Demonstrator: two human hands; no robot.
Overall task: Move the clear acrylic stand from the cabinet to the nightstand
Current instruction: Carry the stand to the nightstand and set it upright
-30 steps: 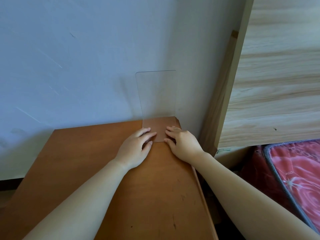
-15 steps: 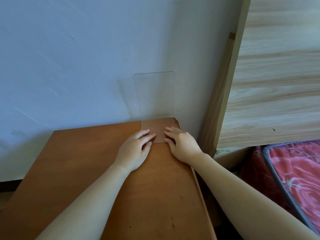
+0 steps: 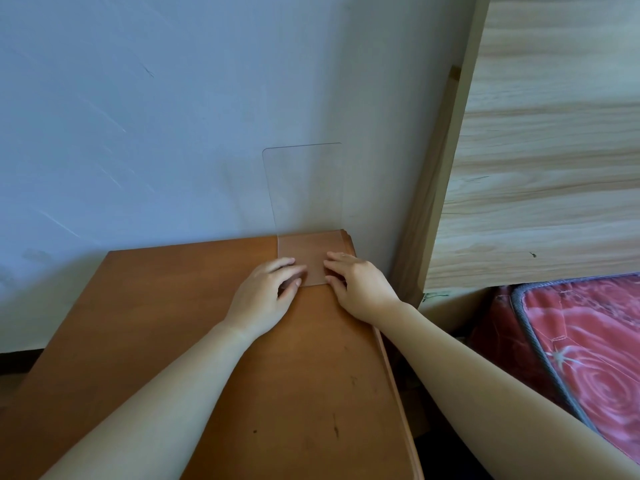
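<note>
- The clear acrylic stand (image 3: 304, 209) sits at the far right corner of the nightstand (image 3: 173, 306), with its upright panel rising against the pale wall (image 3: 138, 116) and its flat base lying on the wooden top.
- The left hand (image 3: 265, 296) lies palm down on the nightstand at the near left corner of the base; its fingers are loosely spread and their tips rest on the base's left edge, gripping nothing.
- The right hand (image 3: 356, 285) lies flat at the near right corner of the base, fingers extended and touching its right edge, likewise pressing rather than clasping.
- The base's near edge runs between the two sets of fingertips, so the stand lies just ahead of both hands.
- A light wooden headboard (image 3: 536, 150) stands to the right, with a red patterned mattress (image 3: 588, 358) below it.
</note>
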